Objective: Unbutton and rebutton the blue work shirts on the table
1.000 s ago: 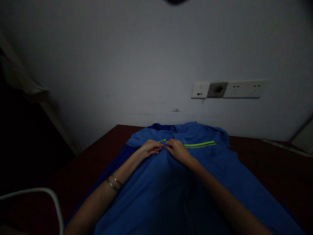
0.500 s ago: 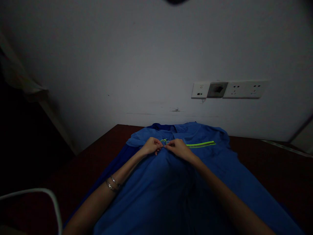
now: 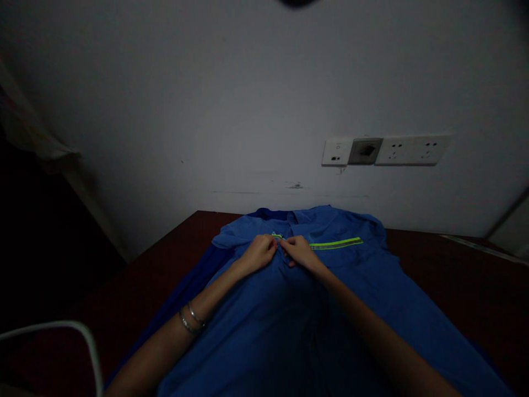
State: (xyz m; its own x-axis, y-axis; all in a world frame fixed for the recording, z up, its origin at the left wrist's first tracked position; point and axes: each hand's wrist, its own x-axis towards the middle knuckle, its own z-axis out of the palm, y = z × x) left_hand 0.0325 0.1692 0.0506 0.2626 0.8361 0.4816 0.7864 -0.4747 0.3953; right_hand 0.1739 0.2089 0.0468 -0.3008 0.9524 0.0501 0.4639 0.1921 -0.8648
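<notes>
Dim light leaves the dark red worktop (image 3: 177,242) in shadow, pushed up to a pale wall (image 3: 206,82). Nearest, at the bottom left, a white cable (image 3: 87,333) curves into view. Two silver bracelets (image 3: 189,318) circle the left arm (image 3: 223,284). Between the arms and well beyond them, a light blue shirt (image 3: 372,292) lies spread on the worktop, its collar end towards the wall, with darker blue cloth (image 3: 194,284) showing along its left edge.

At the chest, the left hand (image 3: 259,251) and right hand (image 3: 301,251) meet at the fingertips. Each grip is narrow, pinching the shirt's front — whether a button sits between them I cannot tell. Just beside the right hand runs a yellow-green stripe (image 3: 336,243).

As I judge it, the cloth could slip from so small a pinch, since little of it is held; uneven pulling might also skew the two front edges, and poor light makes a misalignment easy to miss.

Farthest, sockets (image 3: 407,150) are set in the wall, above dark scuffs (image 3: 296,186).
</notes>
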